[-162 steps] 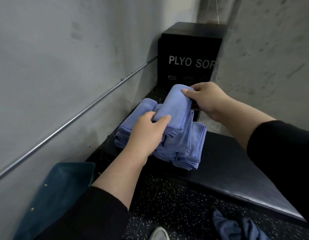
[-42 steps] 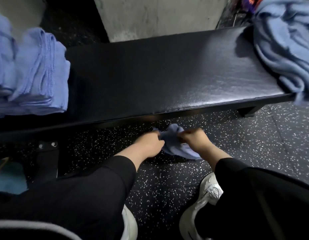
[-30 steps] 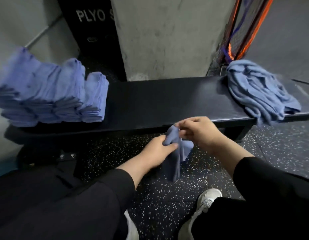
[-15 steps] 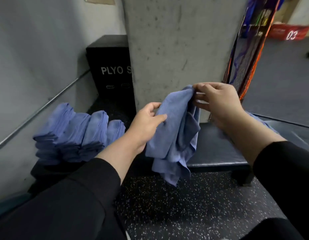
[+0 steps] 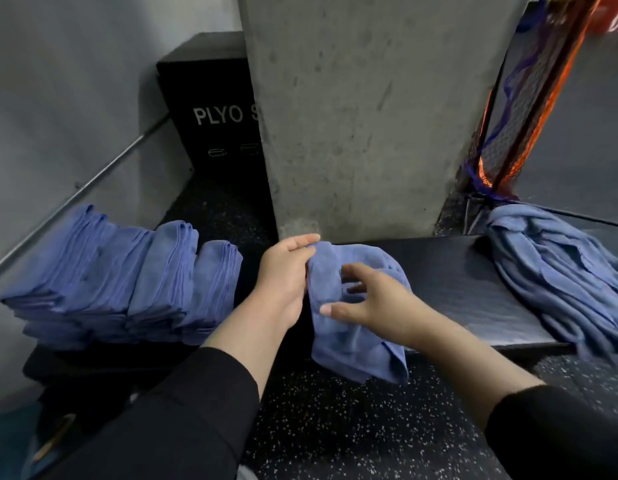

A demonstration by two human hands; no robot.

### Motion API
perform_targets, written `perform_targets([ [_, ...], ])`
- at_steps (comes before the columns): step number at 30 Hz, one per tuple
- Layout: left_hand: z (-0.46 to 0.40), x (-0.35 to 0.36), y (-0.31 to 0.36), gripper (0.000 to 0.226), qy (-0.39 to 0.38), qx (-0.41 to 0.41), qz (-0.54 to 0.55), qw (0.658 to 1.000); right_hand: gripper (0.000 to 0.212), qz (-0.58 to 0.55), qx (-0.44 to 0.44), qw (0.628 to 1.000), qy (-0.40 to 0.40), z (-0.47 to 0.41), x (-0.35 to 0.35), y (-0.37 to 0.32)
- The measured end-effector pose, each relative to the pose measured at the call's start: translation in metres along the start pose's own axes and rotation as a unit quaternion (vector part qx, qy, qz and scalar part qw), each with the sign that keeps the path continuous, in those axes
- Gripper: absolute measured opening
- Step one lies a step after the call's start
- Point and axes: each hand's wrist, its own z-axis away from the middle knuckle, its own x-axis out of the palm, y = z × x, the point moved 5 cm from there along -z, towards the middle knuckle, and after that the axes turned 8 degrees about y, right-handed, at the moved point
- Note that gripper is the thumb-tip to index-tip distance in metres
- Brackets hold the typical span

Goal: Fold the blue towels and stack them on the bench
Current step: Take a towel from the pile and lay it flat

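Two hands are seen over the near edge of the black bench [image 5: 456, 289], and between them one loose blue towel [image 5: 338, 327] is draped over this edge, its lower part hanging down toward the speckled floor [image 5: 335, 427]. The left hand [image 5: 283, 271] is placed just left of the towel and its upper left edge is pinched between thumb and fingers. The right hand [image 5: 376, 303] is held in front of the towel with fingers spread and half bent; nothing is gripped by it. To the right of the right hand a bare stretch of bench top is left free, up to the unfolded pile [image 5: 556, 282] at the far right end. Well to the left of the left hand, the folded stacks [image 5: 127, 282] are standing side by side. Behind both hands a concrete pillar [image 5: 363, 116] closes the room. Half a second ago the towel was held up in the air by both hands; now it is lowered onto the bench and released by the right hand.
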Motion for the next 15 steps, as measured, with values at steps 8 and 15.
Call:
perform_targets([
  [8, 0.0, -0.002, 0.017, 0.049, -0.053, 0.14, -0.223, 0.963, 0.03, -0.08, 0.015, 0.98, 0.18, -0.019, -0.026, 0.003],
  [15, 0.021, 0.023, 0.017, 0.054, -0.177, 0.397, -0.414, 0.8, 0.05, -0.225, 0.089, 0.963, 0.123, -0.016, -0.041, 0.022],
])
